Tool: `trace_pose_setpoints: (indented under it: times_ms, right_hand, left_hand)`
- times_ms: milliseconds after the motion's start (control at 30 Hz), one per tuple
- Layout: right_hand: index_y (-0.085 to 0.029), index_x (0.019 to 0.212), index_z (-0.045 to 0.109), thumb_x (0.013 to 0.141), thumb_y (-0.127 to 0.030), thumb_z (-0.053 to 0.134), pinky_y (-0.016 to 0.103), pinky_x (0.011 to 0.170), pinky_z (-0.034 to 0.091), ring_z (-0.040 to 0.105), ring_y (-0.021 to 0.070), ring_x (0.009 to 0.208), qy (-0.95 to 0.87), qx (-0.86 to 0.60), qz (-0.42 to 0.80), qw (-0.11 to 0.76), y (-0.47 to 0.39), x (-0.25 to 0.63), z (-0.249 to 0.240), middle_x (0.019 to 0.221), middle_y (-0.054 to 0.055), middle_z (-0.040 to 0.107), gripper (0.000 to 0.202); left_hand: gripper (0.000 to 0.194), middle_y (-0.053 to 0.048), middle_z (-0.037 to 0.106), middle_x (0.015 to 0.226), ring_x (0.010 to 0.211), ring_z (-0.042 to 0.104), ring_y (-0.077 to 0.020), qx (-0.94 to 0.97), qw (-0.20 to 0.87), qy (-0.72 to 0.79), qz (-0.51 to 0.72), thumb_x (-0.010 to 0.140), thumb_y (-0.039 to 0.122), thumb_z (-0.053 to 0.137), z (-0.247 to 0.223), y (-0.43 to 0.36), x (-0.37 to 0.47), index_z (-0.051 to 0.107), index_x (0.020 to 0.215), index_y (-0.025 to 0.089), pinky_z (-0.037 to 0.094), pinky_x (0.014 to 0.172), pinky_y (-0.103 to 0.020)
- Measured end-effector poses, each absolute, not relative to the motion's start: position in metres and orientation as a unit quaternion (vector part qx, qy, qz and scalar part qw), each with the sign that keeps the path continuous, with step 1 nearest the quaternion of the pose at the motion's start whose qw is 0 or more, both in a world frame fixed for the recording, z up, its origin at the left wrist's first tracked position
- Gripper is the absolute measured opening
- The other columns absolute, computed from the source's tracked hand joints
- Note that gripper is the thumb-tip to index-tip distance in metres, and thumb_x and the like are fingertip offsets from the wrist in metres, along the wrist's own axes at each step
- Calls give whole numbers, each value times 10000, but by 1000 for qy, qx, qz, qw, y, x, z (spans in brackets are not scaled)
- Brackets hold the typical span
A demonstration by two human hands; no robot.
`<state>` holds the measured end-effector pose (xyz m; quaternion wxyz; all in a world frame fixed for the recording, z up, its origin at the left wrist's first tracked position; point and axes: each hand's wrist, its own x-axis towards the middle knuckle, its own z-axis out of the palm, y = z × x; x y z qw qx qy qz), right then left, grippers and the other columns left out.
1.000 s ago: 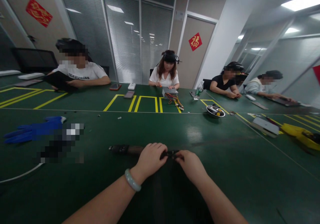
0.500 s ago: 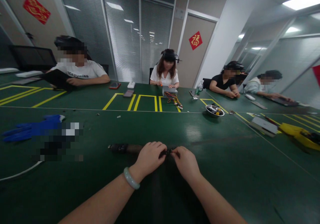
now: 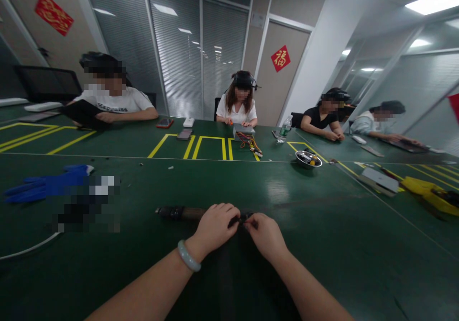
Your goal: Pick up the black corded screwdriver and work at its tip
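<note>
A long dark cylindrical object [image 3: 191, 213] lies crosswise on the green table in front of me. Its left end is black with ridged rings and a small metal tip, and its body looks brownish; I cannot make out its exact kind. My left hand [image 3: 217, 224], with a pale green bangle on the wrist, is closed over its right part and hides much of it. Just to the right, my right hand [image 3: 265, 232] is pinched against the object's right end. Whatever lies between those fingertips is too small and dark to name.
A blue glove [image 3: 50, 184] and a white cable [image 3: 30, 251] lie at left. A metal bowl of parts [image 3: 307, 159], a grey box [image 3: 379, 181] and a yellow case [image 3: 430, 194] are at right. Several people sit across the table, near a bottle [image 3: 284, 130] and a wired box [image 3: 244, 132].
My right fingertips have shifted slightly down at the object's right end, uncovering a bit more of it. My left hand stays where it was.
</note>
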<state>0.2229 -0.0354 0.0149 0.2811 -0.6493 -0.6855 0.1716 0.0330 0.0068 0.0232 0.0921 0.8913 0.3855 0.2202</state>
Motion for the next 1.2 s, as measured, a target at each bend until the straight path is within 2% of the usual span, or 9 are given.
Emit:
trace_pose_setpoints:
  times_ms: [600, 733, 800, 867, 967, 1067, 1200]
  right_hand:
    - [-246, 787, 678, 818, -225, 582, 243, 723, 424, 623, 147, 793, -667, -643, 215, 307, -33, 224, 12, 830, -13, 682, 103]
    - [-239, 801, 684, 813, -209, 585, 246, 730, 431, 626, 148, 791, -665, -647, 212, 307, -33, 221, 10, 830, -8, 685, 104]
    - [-236, 803, 684, 812, -200, 584, 248, 737, 433, 628, 149, 798, -664, -648, 207, 311, -34, 220, 10, 833, -6, 686, 107]
    - [-234, 803, 683, 813, -197, 579, 251, 734, 434, 629, 151, 801, -664, -647, 204, 314, -34, 219, 11, 838, -4, 688, 111]
    - [-233, 806, 685, 817, -203, 573, 256, 719, 441, 630, 156, 786, -660, -652, 208, 310, -35, 218, 14, 838, 2, 691, 117]
    - [-232, 816, 691, 826, -210, 568, 262, 727, 450, 632, 159, 789, -657, -656, 210, 306, -36, 217, 17, 849, 10, 694, 126]
    - [-234, 821, 689, 831, -213, 563, 264, 745, 448, 628, 160, 805, -662, -652, 203, 310, -36, 218, 17, 859, 12, 690, 128]
  left_hand:
    - [59, 4, 619, 991, 937, 564, -192, 895, 90, 385, 206, 899, 267, 579, 23, 8, 33, 599, 949, 243, 403, 807, -334]
    - [75, -7, 626, 1017, 954, 571, -196, 893, 87, 386, 213, 904, 261, 564, 23, 7, 34, 592, 969, 234, 420, 825, -343]
    - [76, -9, 629, 1032, 978, 573, -197, 892, 85, 383, 223, 896, 243, 567, 24, 6, 34, 591, 968, 234, 422, 883, -363]
    - [71, -1, 633, 1048, 1014, 570, -192, 893, 78, 374, 236, 880, 214, 576, 25, 5, 35, 595, 944, 237, 371, 1008, -410]
    - [71, 1, 636, 1086, 1074, 560, -195, 895, 59, 361, 254, 860, 196, 589, 27, 3, 36, 607, 913, 241, 210, 1147, -483]
    - [54, -10, 636, 1117, 1113, 548, -202, 896, 48, 359, 258, 860, 215, 600, 28, 3, 36, 618, 907, 236, 143, 1173, -507]
    - [35, 3, 639, 1113, 1108, 551, -187, 897, 56, 364, 245, 881, 254, 616, 25, 5, 35, 616, 911, 236, 137, 1175, -494]
